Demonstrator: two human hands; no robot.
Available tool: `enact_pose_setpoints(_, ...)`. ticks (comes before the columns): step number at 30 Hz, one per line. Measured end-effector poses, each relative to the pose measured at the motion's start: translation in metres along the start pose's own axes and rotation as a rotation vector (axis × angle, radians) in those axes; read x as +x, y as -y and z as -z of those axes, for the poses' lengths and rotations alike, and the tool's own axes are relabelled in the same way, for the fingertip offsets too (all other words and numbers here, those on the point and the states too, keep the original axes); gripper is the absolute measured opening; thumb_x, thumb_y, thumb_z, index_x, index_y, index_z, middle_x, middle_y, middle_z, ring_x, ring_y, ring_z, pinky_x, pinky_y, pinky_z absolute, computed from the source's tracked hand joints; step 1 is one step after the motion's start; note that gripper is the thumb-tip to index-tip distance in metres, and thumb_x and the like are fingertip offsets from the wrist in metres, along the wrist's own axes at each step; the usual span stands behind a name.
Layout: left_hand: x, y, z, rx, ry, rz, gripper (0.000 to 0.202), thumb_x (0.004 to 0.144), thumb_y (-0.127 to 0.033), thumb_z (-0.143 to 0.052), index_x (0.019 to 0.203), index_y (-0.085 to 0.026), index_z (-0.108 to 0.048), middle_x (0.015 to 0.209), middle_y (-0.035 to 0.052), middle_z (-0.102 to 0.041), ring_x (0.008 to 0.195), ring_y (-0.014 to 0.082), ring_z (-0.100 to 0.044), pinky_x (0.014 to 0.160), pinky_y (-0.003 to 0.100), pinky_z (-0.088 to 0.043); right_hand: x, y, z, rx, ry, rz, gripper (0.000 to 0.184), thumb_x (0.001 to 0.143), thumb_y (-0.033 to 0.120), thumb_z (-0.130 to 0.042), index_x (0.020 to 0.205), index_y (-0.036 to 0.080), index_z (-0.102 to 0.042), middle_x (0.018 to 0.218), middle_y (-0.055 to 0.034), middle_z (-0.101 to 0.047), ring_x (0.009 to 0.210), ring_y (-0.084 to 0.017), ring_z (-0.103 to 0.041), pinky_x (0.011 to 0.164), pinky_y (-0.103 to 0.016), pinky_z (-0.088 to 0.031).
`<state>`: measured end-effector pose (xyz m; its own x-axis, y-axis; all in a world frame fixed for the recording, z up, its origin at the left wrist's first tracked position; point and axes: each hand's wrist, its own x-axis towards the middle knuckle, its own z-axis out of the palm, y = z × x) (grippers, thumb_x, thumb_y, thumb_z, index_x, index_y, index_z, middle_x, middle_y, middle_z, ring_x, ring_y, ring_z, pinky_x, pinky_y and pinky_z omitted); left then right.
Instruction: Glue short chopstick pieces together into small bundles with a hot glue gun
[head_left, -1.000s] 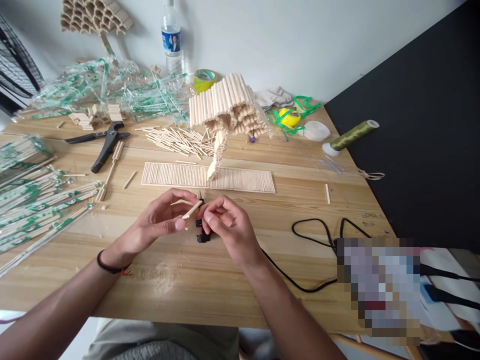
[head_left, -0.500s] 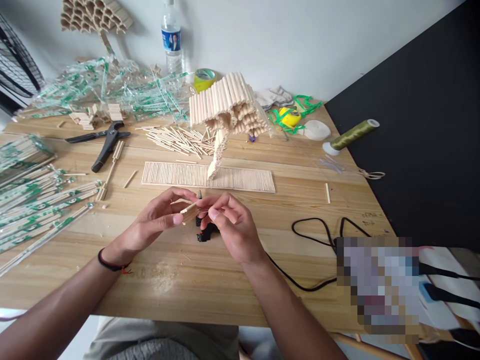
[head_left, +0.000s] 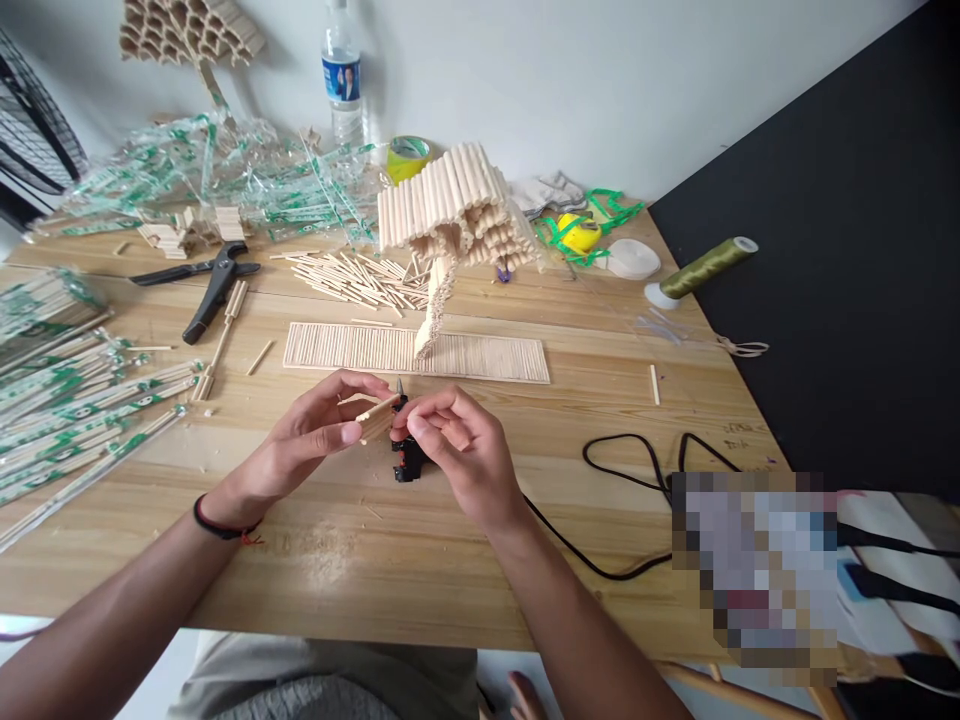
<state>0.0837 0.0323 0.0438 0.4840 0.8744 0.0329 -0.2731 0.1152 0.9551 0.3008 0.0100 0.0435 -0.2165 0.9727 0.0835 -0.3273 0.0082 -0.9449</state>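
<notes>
My left hand (head_left: 311,430) pinches a small block of wooden sticks (head_left: 377,420) laid side by side, thumb at the near side and fingers behind. Close to its right end is my right hand (head_left: 461,450), with fingers curled and thumb drawn in; whether anything thin is between its fingertips cannot be made out. Under both hands lies a black glue gun (head_left: 406,465) with a pointed metal tip, partly covered. Beyond them, a long slatted stick panel (head_left: 337,347) rests on the table, and a stick-built tree-like model (head_left: 442,200) rises at it.
Loose short sticks (head_left: 352,280) are heaped behind the panel. Black cutters (head_left: 217,285) and bagged sticks (head_left: 67,400) are at left. Plastic wrappers (head_left: 172,165), a bottle (head_left: 343,80) and tape (head_left: 409,157) line the back. A black cable (head_left: 585,560) and thread spool (head_left: 705,270) are at right.
My right fingertips have drawn slightly away from the stick block, leaving more of it showing. The left hand has shifted a little to the left with the block.
</notes>
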Motion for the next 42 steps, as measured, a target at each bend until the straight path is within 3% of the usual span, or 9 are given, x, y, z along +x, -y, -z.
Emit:
enact_pose_setpoints(4,-0.0006,-0.0007,-0.0003,0.000,-0.005,0.006,0.040,0.092,-0.041,-0.082,0.128,-0.024,-0.077,0.132,0.0097,-0.068,0.119,0.0293,-0.066,0.105,0.041,-0.051,-0.0009,-0.0018,-0.0002,-0.088,-0.004,0.025,0.010,0.097,0.032,-0.078,0.095,0.025,-0.072,0.089,-0.0007,-0.076,0.085,-0.017,-0.075,0.075,-0.031,-0.062)
enact_pose_setpoints(10,-0.0017,-0.0003,0.0016,0.046,-0.035,0.010,0.041,0.091,-0.043,-0.084,0.127,-0.024,-0.077,0.132,0.0103,-0.069,0.128,0.0311,-0.061,0.108,0.039,-0.049,-0.0016,-0.0041,-0.0012,-0.293,-0.027,0.115,0.004,0.098,0.025,-0.076,0.094,0.025,-0.076,0.093,-0.0019,-0.074,0.085,-0.017,-0.071,0.075,-0.032,-0.060)
enact_pose_setpoints(17,-0.0014,0.0013,0.0018,0.011,0.000,0.021,0.040,0.093,-0.041,-0.081,0.129,-0.025,-0.075,0.134,0.0101,-0.068,0.119,0.0295,-0.065,0.102,0.040,-0.053,-0.0024,0.0018,0.0007,0.016,0.063,0.003,0.008,0.101,0.030,-0.075,0.097,0.025,-0.071,0.110,-0.0046,-0.079,0.087,-0.015,-0.072,0.078,-0.031,-0.062)
enact_pose_setpoints(22,-0.0004,0.0011,0.0004,-0.011,0.034,0.027,0.040,0.095,-0.041,-0.080,0.131,-0.026,-0.074,0.131,0.0098,-0.068,0.111,0.0278,-0.069,0.099,0.041,-0.055,-0.0019,0.0018,0.0004,0.108,0.108,-0.031,0.010,0.103,0.031,-0.072,0.098,0.024,-0.068,0.100,-0.0034,-0.080,0.085,-0.015,-0.074,0.081,-0.033,-0.063)
enact_pose_setpoints(30,-0.0030,0.0010,0.0023,0.030,0.023,0.031,0.038,0.095,-0.039,-0.081,0.130,-0.027,-0.074,0.137,0.0090,-0.067,0.130,0.0302,-0.063,0.109,0.039,-0.050,-0.0031,0.0001,-0.0024,-0.194,0.014,0.046,0.008,0.100,0.031,-0.075,0.096,0.024,-0.072,0.085,0.0001,-0.073,0.078,-0.015,-0.072,0.070,-0.030,-0.060)
enact_pose_setpoints(42,-0.0029,0.0007,0.0036,0.075,0.036,0.049,0.038,0.097,-0.037,-0.080,0.132,-0.027,-0.072,0.137,0.0092,-0.067,0.123,0.0272,-0.065,0.101,0.035,-0.052,-0.0023,0.0015,-0.0003,-0.452,-0.007,0.214,0.008,0.101,0.021,-0.072,0.095,0.025,-0.075,0.087,0.0003,-0.075,0.076,-0.016,-0.072,0.070,-0.033,-0.060)
